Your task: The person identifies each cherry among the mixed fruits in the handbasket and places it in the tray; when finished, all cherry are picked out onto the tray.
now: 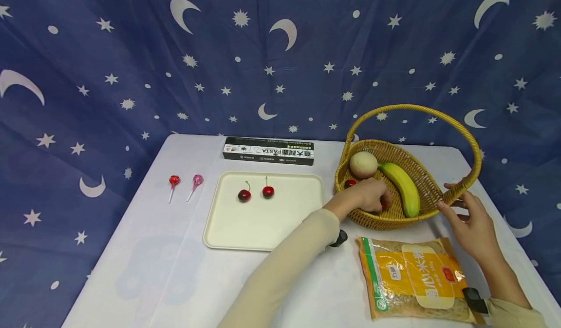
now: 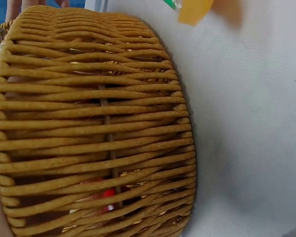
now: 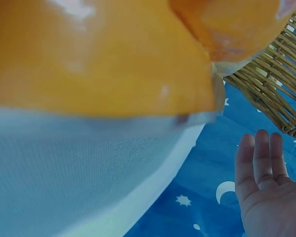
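While the left hand reaches into the woven wicker basket, the right hand steadies its rim.

Left fingers curl over something small and red, too hidden to name; right fingers lie relaxed against the rim. In the basket, a yellow banana runs lengthwise from back-left toward front-right beside a round pale fruit. An orange rice bag lies near on the white bench.
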A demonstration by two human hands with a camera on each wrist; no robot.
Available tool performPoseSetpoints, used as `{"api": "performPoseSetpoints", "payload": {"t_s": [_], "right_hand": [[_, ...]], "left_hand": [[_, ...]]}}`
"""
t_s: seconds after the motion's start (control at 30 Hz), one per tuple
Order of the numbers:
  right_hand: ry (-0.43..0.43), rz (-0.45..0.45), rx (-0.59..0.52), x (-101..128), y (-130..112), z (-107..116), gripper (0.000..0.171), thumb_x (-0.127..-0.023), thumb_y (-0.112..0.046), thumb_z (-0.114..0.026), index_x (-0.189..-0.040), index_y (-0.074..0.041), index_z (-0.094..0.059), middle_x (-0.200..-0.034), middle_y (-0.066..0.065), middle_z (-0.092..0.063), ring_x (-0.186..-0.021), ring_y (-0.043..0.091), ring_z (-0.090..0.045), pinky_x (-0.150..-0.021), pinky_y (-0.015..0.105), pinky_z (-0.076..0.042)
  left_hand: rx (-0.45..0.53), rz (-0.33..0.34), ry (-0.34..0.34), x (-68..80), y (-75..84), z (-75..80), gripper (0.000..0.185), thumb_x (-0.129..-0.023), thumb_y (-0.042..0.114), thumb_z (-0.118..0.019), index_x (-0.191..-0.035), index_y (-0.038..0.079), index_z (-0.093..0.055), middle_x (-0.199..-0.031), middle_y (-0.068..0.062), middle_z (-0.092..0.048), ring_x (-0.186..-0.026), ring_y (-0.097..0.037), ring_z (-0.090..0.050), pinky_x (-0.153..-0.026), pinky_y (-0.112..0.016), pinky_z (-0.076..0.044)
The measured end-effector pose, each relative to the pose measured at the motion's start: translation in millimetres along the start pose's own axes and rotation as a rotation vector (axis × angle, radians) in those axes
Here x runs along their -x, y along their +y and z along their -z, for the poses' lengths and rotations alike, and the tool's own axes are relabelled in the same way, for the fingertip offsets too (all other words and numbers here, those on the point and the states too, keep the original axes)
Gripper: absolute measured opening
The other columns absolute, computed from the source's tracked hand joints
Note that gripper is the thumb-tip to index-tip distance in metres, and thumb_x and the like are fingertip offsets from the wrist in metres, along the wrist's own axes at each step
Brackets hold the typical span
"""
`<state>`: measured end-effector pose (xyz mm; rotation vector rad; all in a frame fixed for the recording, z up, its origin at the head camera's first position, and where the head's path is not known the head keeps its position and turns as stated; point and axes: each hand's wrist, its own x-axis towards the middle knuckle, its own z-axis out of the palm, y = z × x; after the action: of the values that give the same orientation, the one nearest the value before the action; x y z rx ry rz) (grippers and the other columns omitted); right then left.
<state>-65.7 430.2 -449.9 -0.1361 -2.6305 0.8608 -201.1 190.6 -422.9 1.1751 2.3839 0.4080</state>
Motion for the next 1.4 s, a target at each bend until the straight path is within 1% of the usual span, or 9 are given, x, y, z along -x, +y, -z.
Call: {"api": "performPoseSetpoints", "payload": {"t_s": [0.17, 0.43, 0.57, 0.7, 0.77, 0.9, 1.13, 1.2, 1.4], "right_hand": [[0.000, 0.000, -0.005, 1.4, 0.9, -1.2, 0.054, -0.105, -0.017, -0.068, -0.155, -0.007, -0.050, -0.137, 0.028, -0.054, -0.105, -0.028, -0.032, -0.076, -0.006, -0.033], [0.000, 0.005, 0.000, -1.1, -0.5, 0.9, 0.053, -0.105, -0.017, -0.068, -0.154, -0.007, -0.050, -0.137, 0.028, -0.054, -0.105, -0.029, -0.032, -0.075, -0.005, -0.032], [0.003, 0.010, -0.005, -2.7, -0.4, 2.3, 0.053, -0.105, -0.016, -0.068, -0.154, -0.007, -0.051, -0.136, 0.027, -0.054, -0.105, -0.028, -0.032, -0.076, -0.006, -0.033], [0.007, 0.012, -0.004, -3.3, 0.6, 2.9, 0.053, -0.105, -0.014, -0.068, -0.154, -0.007, -0.050, -0.135, 0.026, -0.055, -0.105, -0.028, -0.033, -0.076, -0.006, -0.033], [0.007, 0.011, -0.003, -2.8, 1.3, 2.6, 0.053, -0.105, -0.014, -0.068, -0.154, -0.007, -0.050, -0.134, 0.026, -0.055, -0.105, -0.028, -0.033, -0.076, -0.006, -0.033], [0.003, 0.011, -0.007, -2.0, 1.6, 2.7, 0.053, -0.105, -0.015, -0.068, -0.154, -0.007, -0.050, -0.134, 0.027, -0.054, -0.105, -0.028, -0.032, -0.076, -0.006, -0.033], [-0.015, -0.011, 0.007, -2.8, -2.2, 4.2, 0.054, -0.107, -0.021, -0.066, -0.157, -0.009, -0.048, -0.136, 0.026, -0.053, -0.104, -0.029, -0.029, -0.075, -0.005, -0.032], [-0.021, -0.022, 0.010, -2.9, -1.7, 4.2, 0.055, -0.107, -0.022, -0.065, -0.157, -0.009, -0.047, -0.137, 0.026, -0.052, -0.103, -0.028, -0.029, -0.074, -0.006, -0.032], [-0.024, -0.027, 0.006, -2.8, -2.4, 1.2, 0.056, -0.107, -0.022, -0.066, -0.157, -0.007, -0.047, -0.138, 0.026, -0.052, -0.102, -0.029, -0.029, -0.073, -0.006, -0.032]], "left_hand": [[0.019, -0.033, 0.039, 3.2, -1.0, -0.2, 0.028, -0.098, 0.016, -0.078, -0.123, 0.028, -0.080, -0.121, 0.015, -0.077, -0.111, 0.000, -0.066, -0.091, -0.011, -0.049], [0.098, -0.184, 0.217, 23.5, -1.1, 7.9, 0.028, -0.099, 0.021, -0.077, -0.127, 0.022, -0.079, -0.126, 0.011, -0.077, -0.110, -0.001, -0.066, -0.087, -0.007, -0.044], [0.136, -0.227, 0.289, 36.6, -0.5, 5.9, 0.029, -0.100, 0.021, -0.076, -0.129, 0.022, -0.077, -0.131, 0.009, -0.074, -0.112, 0.001, -0.063, -0.088, -0.004, -0.042], [0.153, -0.263, 0.365, 48.1, -0.7, 3.8, 0.028, -0.100, 0.020, -0.076, -0.128, 0.022, -0.077, -0.131, 0.008, -0.072, -0.109, 0.001, -0.061, -0.088, -0.003, -0.041], [0.169, -0.280, 0.399, 54.7, -1.2, 4.3, 0.028, -0.099, 0.020, -0.076, -0.127, 0.021, -0.077, -0.131, 0.007, -0.072, -0.111, 0.000, -0.063, -0.090, -0.003, -0.042], [0.189, -0.280, 0.445, 72.8, -3.2, 8.1, 0.030, -0.098, 0.019, -0.077, -0.128, 0.020, -0.077, -0.134, 0.006, -0.073, -0.122, -0.004, -0.066, -0.100, -0.006, -0.044], [0.261, -0.205, 0.502, 109.0, -20.8, 16.4, 0.031, -0.098, 0.018, -0.078, -0.129, 0.021, -0.076, -0.145, 0.002, -0.069, -0.140, -0.012, -0.061, -0.119, -0.022, -0.044], [0.277, -0.200, 0.525, 116.1, -26.8, 17.7, 0.031, -0.097, 0.016, -0.078, -0.128, 0.019, -0.076, -0.143, 0.001, -0.070, -0.139, -0.014, -0.062, -0.119, -0.022, -0.045], [0.293, -0.217, 0.595, 129.4, -43.2, 16.5, 0.030, -0.096, 0.011, -0.078, -0.126, 0.014, -0.076, -0.131, -0.001, -0.074, -0.121, -0.016, -0.069, -0.103, -0.019, -0.052]]}}
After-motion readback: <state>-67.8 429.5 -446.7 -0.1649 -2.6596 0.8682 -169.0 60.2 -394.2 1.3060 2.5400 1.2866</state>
